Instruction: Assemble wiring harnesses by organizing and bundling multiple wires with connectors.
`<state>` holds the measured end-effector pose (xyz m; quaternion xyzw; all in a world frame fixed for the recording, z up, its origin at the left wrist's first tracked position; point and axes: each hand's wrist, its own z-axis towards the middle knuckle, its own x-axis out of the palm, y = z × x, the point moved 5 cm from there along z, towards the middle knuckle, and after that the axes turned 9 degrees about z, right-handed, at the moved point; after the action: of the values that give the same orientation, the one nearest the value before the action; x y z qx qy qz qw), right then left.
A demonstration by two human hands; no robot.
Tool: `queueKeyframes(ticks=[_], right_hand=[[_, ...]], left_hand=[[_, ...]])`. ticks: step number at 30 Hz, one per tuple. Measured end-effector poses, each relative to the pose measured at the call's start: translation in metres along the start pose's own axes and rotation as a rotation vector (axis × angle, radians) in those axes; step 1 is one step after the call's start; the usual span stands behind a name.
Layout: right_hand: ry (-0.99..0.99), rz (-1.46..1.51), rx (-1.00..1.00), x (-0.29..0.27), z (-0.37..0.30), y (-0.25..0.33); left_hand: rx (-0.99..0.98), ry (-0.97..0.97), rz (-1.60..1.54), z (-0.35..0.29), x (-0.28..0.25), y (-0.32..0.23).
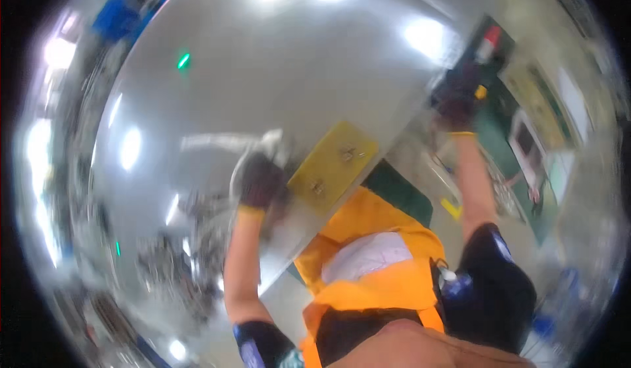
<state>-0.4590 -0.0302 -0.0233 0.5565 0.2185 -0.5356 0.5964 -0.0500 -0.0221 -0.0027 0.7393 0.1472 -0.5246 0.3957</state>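
My left hand (pixel 258 181), in a dark knitted glove with a yellow cuff, is over the shiny metal table (pixel 250 66). A long, pale, blurred object (pixel 223 140) lies against its far side; I cannot make out its kind or whether I grip it. Right of that hand is a yellow tray (pixel 335 167) with two small heaps of little metal parts (pixel 348 152). My right hand (pixel 458 98), gloved alike, reaches out to the far right beside a dark object with a red and white part (pixel 488 45). A small yellow piece (pixel 481 92) shows at its edge. Motion smears the fingers of both hands.
Many metal pieces (pixel 171 263) are heaped on the table at the lower left. On the right, a green surface (pixel 496 128) bears a pale device (pixel 528 141) with cables. My orange apron (pixel 374 236) is close to the table's near edge. A blue object (pixel 117 17) is at the far left.
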Motion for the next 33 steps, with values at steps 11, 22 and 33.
queueKeyframes(ticks=[11,22,33], right_hand=[[0.035,-0.412,0.012,0.009,0.017,-0.244],[0.526,0.877,-0.295,-0.031,-0.137,0.113],[0.667,1.025,-0.397,-0.015,-0.150,0.227]], left_hand=[[-0.778,-0.590,-0.432,-0.004,-0.050,-0.016],[-0.427,-0.112,-1.525,-0.113,-0.086,-0.032],[-0.196,-0.288,-0.216,-0.138,-0.057,0.026]])
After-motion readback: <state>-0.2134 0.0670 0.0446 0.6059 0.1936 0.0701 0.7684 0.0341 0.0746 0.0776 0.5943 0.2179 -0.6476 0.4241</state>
